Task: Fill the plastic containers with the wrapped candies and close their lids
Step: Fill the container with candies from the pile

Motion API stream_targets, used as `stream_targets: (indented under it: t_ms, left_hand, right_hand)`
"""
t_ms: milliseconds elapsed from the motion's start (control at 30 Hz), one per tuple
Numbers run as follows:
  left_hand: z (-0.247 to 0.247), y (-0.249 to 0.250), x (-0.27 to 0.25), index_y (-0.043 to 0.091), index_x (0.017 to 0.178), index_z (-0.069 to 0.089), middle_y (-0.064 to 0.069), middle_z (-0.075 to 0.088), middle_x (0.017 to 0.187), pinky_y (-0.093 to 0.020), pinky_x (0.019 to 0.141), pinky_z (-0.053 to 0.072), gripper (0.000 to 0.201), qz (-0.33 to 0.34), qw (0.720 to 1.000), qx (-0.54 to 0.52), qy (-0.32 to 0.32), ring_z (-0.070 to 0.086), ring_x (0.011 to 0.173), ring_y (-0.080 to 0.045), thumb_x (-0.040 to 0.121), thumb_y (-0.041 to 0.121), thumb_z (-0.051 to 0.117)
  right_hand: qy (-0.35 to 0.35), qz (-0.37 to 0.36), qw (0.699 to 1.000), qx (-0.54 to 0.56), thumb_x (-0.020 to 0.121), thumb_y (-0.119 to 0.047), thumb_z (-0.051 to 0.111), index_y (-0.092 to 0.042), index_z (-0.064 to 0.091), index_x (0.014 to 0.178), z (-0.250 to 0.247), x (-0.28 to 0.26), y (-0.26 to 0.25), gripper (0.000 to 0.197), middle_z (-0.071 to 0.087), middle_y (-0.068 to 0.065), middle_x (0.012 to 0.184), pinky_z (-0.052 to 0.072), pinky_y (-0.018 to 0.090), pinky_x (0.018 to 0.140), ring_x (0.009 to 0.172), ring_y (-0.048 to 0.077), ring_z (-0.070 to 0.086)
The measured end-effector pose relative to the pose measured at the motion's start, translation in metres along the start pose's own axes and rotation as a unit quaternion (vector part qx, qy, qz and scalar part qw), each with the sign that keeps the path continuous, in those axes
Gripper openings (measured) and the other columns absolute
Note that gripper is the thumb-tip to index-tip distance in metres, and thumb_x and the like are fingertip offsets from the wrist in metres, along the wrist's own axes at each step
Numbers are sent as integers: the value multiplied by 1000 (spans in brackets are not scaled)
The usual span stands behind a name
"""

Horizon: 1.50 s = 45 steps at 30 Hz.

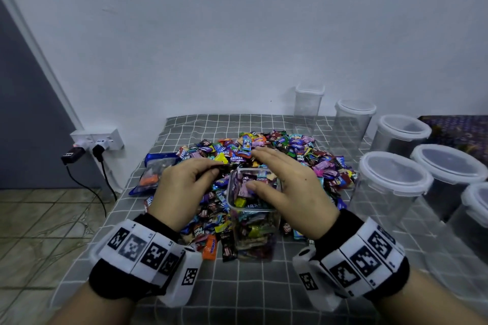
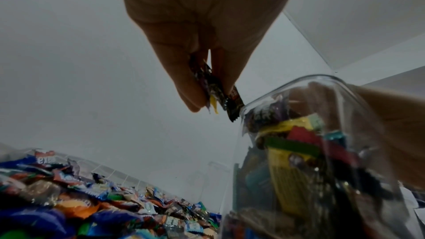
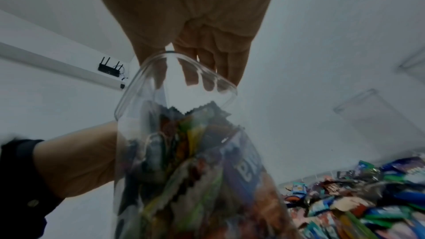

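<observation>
A clear square container (image 1: 254, 215) stands upright and lidless at the table's middle, nearly full of wrapped candies. My left hand (image 1: 184, 185) hovers at its left rim and pinches a few wrapped candies (image 2: 215, 94) between thumb and fingers. Over the container's mouth (image 3: 174, 86) my right hand (image 1: 286, 179) is spread flat, fingers straight, thumb reaching across the opening; whether it touches the rim is unclear. A big pile of wrapped candies (image 1: 287, 150) lies behind and around the container.
Several clear containers with lids on stand at the right: a round one (image 1: 390, 185) nearest, taller ones (image 1: 309, 105) at the back. A blue candy bag (image 1: 155, 169) lies at the pile's left. The table's grey checked cloth (image 1: 264, 280) ends at the left, above tiled floor.
</observation>
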<state>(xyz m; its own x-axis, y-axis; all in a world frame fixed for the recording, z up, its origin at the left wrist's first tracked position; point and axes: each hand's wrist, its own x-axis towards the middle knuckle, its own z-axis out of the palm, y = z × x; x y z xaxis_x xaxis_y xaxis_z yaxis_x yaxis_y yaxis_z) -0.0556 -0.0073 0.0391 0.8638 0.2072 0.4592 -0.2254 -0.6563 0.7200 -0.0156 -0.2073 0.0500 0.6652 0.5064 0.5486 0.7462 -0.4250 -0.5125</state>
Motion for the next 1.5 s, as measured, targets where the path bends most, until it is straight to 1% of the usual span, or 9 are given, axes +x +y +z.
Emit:
stream_targets:
  t_ms: [167, 300, 500, 600, 833, 967, 1133, 1333, 1500]
  left_hand:
    - [-5, 10, 2, 34, 99, 69, 21, 66, 93, -38, 80, 56, 29, 14, 1000, -12, 14, 65, 86, -4, 87, 9, 62]
    - [-1, 25, 5, 30, 101, 72, 19, 67, 101, -29, 87, 53, 26, 49, 999, -14, -9, 62, 93, 1, 87, 11, 63]
    - [10, 50, 7, 21, 101, 74, 15, 65, 99, 1, 84, 34, 26, 145, 986, 52, -69, 52, 99, 7, 82, 24, 57]
    - [15, 52, 6, 21, 103, 74, 5, 70, 105, -6, 87, 34, 29, 170, 976, 92, -101, 50, 106, -2, 82, 28, 56]
    - [14, 52, 6, 32, 102, 73, 15, 65, 115, -17, 90, 43, 40, 157, 976, 70, -137, 56, 103, 5, 76, 51, 48]
    - [11, 55, 8, 29, 100, 74, 14, 65, 116, -21, 93, 45, 36, 129, 984, 65, -100, 54, 109, 5, 78, 48, 53]
    - [9, 60, 9, 25, 95, 74, 9, 68, 95, -23, 81, 43, 23, 105, 987, 108, -57, 59, 86, -5, 82, 34, 58]
    - [20, 66, 6, 24, 101, 73, 9, 68, 103, -33, 84, 49, 34, 139, 965, 170, -143, 64, 95, -13, 80, 35, 49]
    - [26, 66, 8, 26, 97, 74, 9, 69, 104, -36, 83, 49, 39, 164, 934, 218, -231, 64, 96, -15, 77, 33, 42]
  right_hand:
    - [-97, 146, 978, 115, 55, -72, 58, -32, 15, 149, -7, -18, 7, 110, 23, -18, 151, 18, 19, 113, 138, -4, 19]
    - [-158, 200, 944, 208, 63, -41, 84, -32, 0, 149, -4, -24, 15, 121, 30, -19, 147, 28, 30, 114, 133, 0, 35]
    - [-150, 191, 925, 293, 70, -1, 79, -33, 40, 119, -3, -23, 15, 71, 61, -16, 111, 44, 8, 82, 99, -7, 61]
    - [-138, 180, 926, 302, 69, 1, 79, -28, 42, 120, -2, -23, 17, 70, 61, -10, 116, 43, 8, 82, 102, -5, 60]
    - [-132, 175, 933, 285, 66, -16, 84, -35, 42, 121, 1, -24, 22, 72, 60, -14, 118, 42, 10, 89, 110, -4, 56]
    - [-126, 192, 930, 287, 63, -22, 86, -30, 42, 126, 2, -26, 23, 77, 63, -11, 118, 46, 19, 93, 110, 2, 59]
    - [-134, 197, 925, 294, 67, -10, 83, -25, 42, 127, 2, -26, 23, 73, 63, -7, 117, 48, 22, 93, 108, 5, 61]
    - [-131, 188, 934, 275, 63, -22, 86, -33, 43, 121, 3, -26, 26, 73, 62, -10, 115, 47, 19, 92, 107, 0, 59]
    - [-124, 179, 937, 271, 55, -40, 82, -33, 46, 119, 5, -27, 27, 74, 62, -11, 114, 47, 32, 96, 110, 5, 58]
